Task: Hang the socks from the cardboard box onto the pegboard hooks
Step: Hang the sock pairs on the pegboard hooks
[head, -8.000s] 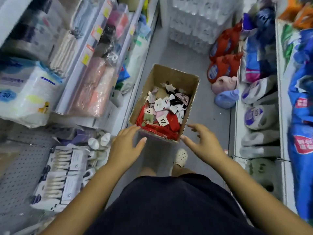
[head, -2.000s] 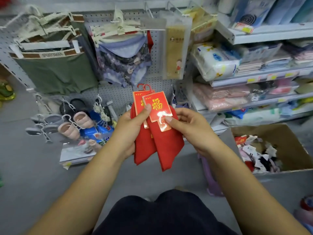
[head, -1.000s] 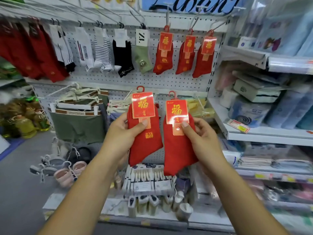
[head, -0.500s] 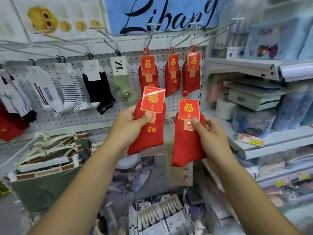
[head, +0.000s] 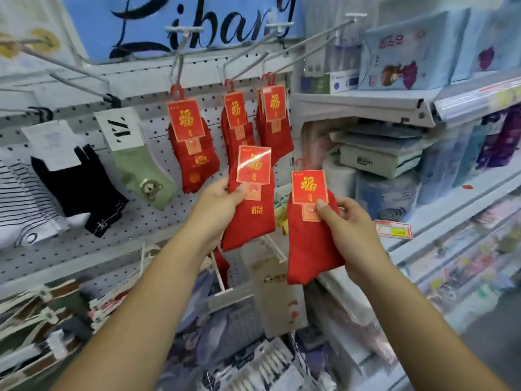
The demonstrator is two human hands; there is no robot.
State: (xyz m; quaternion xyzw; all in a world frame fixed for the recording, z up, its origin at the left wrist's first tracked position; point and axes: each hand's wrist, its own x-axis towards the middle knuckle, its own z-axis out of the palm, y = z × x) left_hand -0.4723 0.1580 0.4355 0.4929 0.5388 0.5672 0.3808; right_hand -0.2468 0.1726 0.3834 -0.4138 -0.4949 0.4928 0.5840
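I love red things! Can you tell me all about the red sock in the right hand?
The sock is plain red cloth, held upright, hung on nothing. A shiny red card with a gold character is fixed at its top, with a small red hook above it. The right hand pinches it: thumb on the card's lower tab, fingers behind.

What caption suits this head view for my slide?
Left hand holds one red sock pack, right hand a second pack, in front of the pegboard where matching packs hang on hooks.
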